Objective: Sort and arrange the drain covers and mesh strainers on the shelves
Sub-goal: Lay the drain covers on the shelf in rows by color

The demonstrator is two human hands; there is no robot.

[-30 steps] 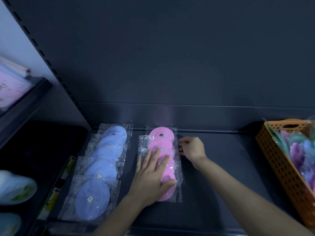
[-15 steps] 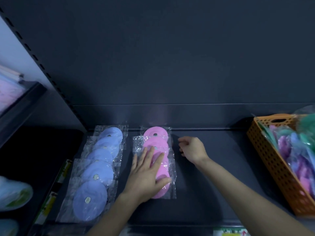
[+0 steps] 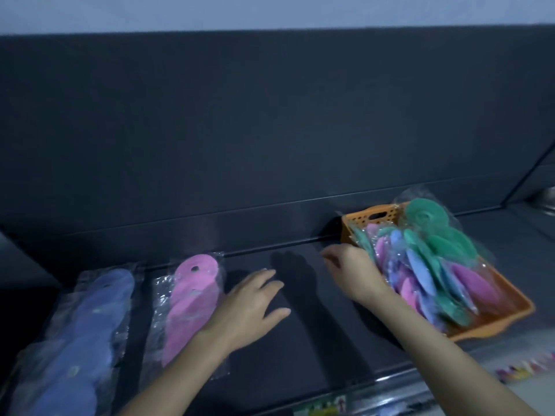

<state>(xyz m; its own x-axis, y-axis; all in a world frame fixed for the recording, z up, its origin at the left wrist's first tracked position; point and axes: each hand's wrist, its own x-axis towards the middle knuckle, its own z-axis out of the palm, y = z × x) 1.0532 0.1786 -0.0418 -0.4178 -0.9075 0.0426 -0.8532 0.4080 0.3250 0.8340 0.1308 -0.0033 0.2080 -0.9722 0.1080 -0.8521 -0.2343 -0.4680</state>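
While the left hand is spread flat over the dark shelf with straight fingers, nothing is held in it. It is placed just beside the row of pink drain covers, packed in clear bags. A row of blue drain covers is lined up to the left of the pink ones. The right hand is seen at the left edge of the orange basket, beside the mixed covers, green, blue and pink, piled inside. Its fingers are curled, but the hand is blurred, so it cannot be told if anything is gripped.
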